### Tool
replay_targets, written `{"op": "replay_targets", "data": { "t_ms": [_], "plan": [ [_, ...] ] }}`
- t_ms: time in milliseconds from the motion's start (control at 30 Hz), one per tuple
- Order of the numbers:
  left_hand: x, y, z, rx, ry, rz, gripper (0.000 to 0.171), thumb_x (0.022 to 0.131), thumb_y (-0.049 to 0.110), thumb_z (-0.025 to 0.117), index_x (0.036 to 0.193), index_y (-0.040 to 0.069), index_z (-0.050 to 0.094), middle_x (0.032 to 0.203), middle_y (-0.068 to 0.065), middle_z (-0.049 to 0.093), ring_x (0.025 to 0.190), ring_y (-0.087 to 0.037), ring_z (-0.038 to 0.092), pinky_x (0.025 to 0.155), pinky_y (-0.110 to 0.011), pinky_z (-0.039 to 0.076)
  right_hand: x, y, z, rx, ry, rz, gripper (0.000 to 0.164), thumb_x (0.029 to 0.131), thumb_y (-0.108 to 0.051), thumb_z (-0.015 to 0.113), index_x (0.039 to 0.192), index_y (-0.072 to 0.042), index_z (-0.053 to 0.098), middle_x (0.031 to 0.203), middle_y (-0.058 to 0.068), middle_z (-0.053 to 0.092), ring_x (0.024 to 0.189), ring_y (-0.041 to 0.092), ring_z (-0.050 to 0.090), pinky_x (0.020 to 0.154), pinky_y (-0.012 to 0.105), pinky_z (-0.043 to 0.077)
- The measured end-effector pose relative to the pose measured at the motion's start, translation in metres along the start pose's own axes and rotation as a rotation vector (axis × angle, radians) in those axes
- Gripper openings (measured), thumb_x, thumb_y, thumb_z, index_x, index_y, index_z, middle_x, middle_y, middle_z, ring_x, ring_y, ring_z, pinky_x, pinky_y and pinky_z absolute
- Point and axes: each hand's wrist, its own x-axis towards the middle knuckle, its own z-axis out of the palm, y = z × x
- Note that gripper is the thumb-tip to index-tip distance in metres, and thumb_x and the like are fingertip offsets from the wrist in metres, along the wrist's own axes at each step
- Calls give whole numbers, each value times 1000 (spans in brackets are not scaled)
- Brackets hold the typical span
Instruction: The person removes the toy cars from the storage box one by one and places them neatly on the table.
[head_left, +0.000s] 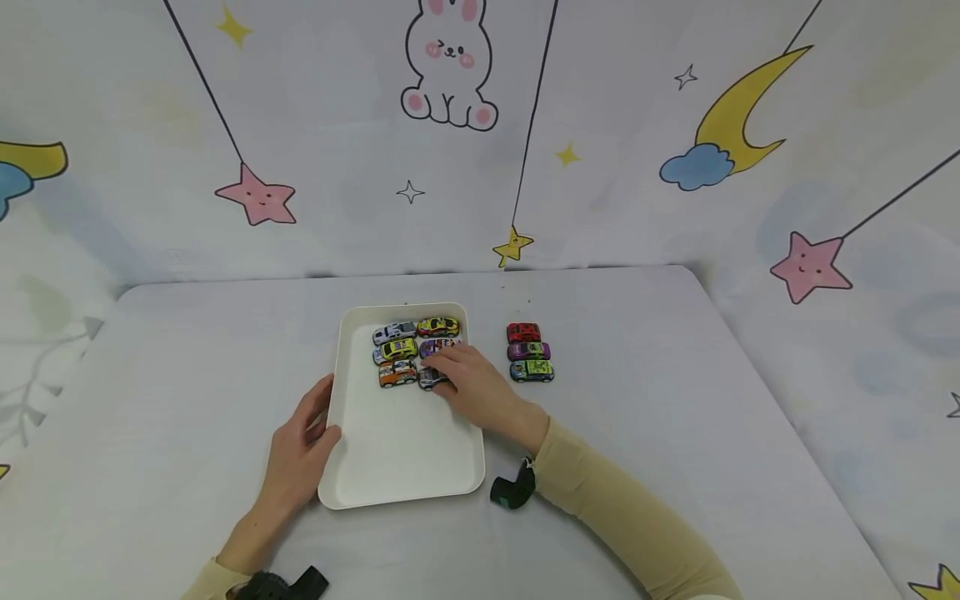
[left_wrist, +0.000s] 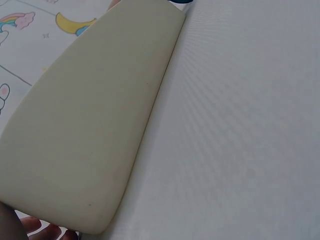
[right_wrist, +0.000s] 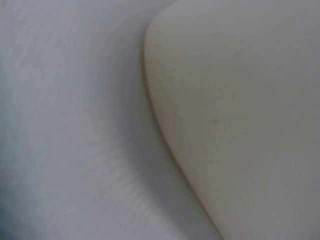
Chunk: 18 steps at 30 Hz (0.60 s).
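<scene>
A white tray (head_left: 405, 450) lies on the table with several small toy cars in two columns at its far end. My left hand (head_left: 296, 450) holds the tray's left edge, thumb over the rim; some fingertips (left_wrist: 50, 231) show low in the left wrist view. My right hand (head_left: 480, 387) reaches over the tray's right rim and pinches a dark toy car (head_left: 431, 379), partly hidden by the fingers. Around it sit a purple car (head_left: 435, 347), an orange car (head_left: 397, 373), a yellow-and-blue car (head_left: 394, 351), a silver car (head_left: 393, 333) and a yellow car (head_left: 438, 327).
Right of the tray, a red car (head_left: 523, 332), a purple-and-green car (head_left: 528, 351) and a green car (head_left: 532, 371) stand in a column on the white table (head_left: 660, 400). A patterned cloth backdrop (head_left: 345, 133) rises behind. Both wrists wear black devices.
</scene>
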Motion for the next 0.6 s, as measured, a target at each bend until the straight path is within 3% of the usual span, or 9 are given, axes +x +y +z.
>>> {"op": "replay_targets", "data": {
  "t_ms": [167, 400, 600],
  "plan": [
    [0, -1, -3, 4, 3, 9, 65, 90, -7, 51, 152, 8, 40, 145, -23, 52, 128, -40, 54, 93, -3, 39, 1, -1, 3, 4, 49, -16, 41, 92, -14, 71, 132, -7, 63, 128, 9, 65, 119, 25, 58, 106, 39, 45],
    [-1, -2, -5, -1, 10, 15, 65, 89, -8, 52, 152, 7, 41, 145, -23, 52, 127, -41, 54, 93, -3, 39, 1, -2, 4, -10, 150, -119, 37, 90, -11, 73, 126, -5, 66, 124, 9, 67, 115, 23, 60, 101, 35, 50],
    [1, -1, 1, -36, -4, 11, 66, 89, -10, 52, 152, 7, 40, 146, -22, 51, 129, -40, 54, 93, -3, 40, -3, 4, 1, -19, 186, -180, 36, 89, -11, 74, 124, -5, 67, 121, 8, 68, 114, 23, 61, 101, 35, 50]
  ]
}}
